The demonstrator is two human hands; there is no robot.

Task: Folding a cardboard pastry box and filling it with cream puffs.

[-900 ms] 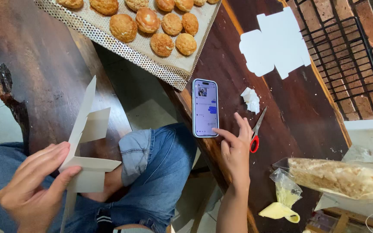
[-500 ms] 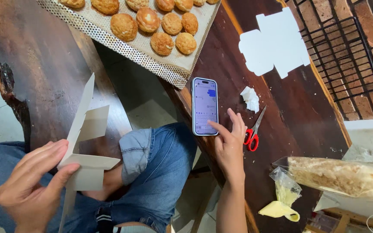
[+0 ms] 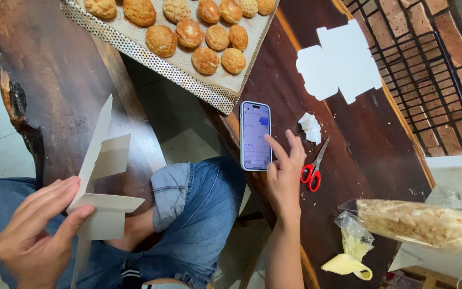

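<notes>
Left hand (image 3: pixel 36 235) at lower left, grip closed on a partly folded cardboard box blank (image 3: pixel 98 182): thumb on top of one flap, fingers curled along the edge. Blank held in the air over the lap, above the knee in blue jeans (image 3: pixel 188 214). One long panel stands up, two flaps bent out, rest unfolded. Box looks only begun: no closed sides, no bottom formed, nothing inside.

Behind it a dark wooden slab (image 3: pixel 54 69), bare where it shows. Top centre: a perforated baking tray (image 3: pixel 135 45) with a liner, round golden pastries (image 3: pixel 188 32) in rows, all on the tray, none boxed.

Centre: smartphone (image 3: pixel 255 135) lies flat at the near edge of the dark worktop (image 3: pixel 380 155), screen lit. Right hand (image 3: pixel 284 171) just beside it, fingers spread and raised, index tip at the phone's right edge. Grip open, holding nothing. So only one hand is on the box; folding looks paused.

Right of the hand: red-handled scissors (image 3: pixel 314 168) lying on the worktop, blades pointing up-right, untouched. Small crumpled white paper (image 3: pixel 311 127) just above them. Further up, flat white box blanks (image 3: pixel 340 61) stacked, unfolded, so more boxes left to make.

Far right: black wire rack (image 3: pixel 429 80) against brick. Lower right: piping bag (image 3: pixel 423 225) with tan filling lying on its side, a smaller bag with yellow cream (image 3: pixel 351 251) below it.
</notes>
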